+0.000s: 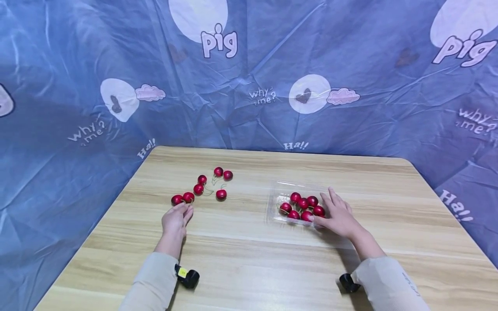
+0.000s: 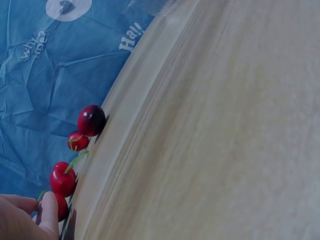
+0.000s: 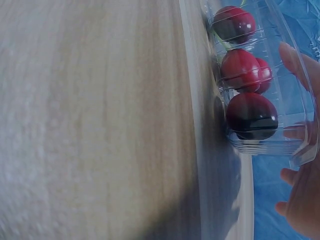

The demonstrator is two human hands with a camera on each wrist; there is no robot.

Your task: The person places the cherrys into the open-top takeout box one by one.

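Observation:
Several loose red cherries (image 1: 202, 186) with green stems lie on the wooden table (image 1: 249, 259), left of centre. My left hand (image 1: 181, 209) reaches the nearest pair (image 1: 183, 198), its thumb and forefinger bunched together. In the left wrist view the left hand (image 2: 35, 212) pinches the nearest cherry (image 2: 61, 206) at its stem, with other cherries (image 2: 91, 120) lined up beyond. A clear plastic tray (image 1: 277, 193) holds several cherries (image 1: 302, 206). My right hand (image 1: 330, 209) rests flat against the tray's right side, fingers straight, thumb at its near corner. Through the tray wall (image 3: 300, 150) the right wrist view shows cherries (image 3: 250, 114) and fingers (image 3: 299, 65).
Blue printed cloth (image 1: 249, 86) hangs close behind the table and along both sides. The table's far edge (image 1: 272, 151) runs just under it. Black wrist-worn cameras (image 1: 188, 277) sit on both sleeves. Bare wood lies between the loose cherries and the tray.

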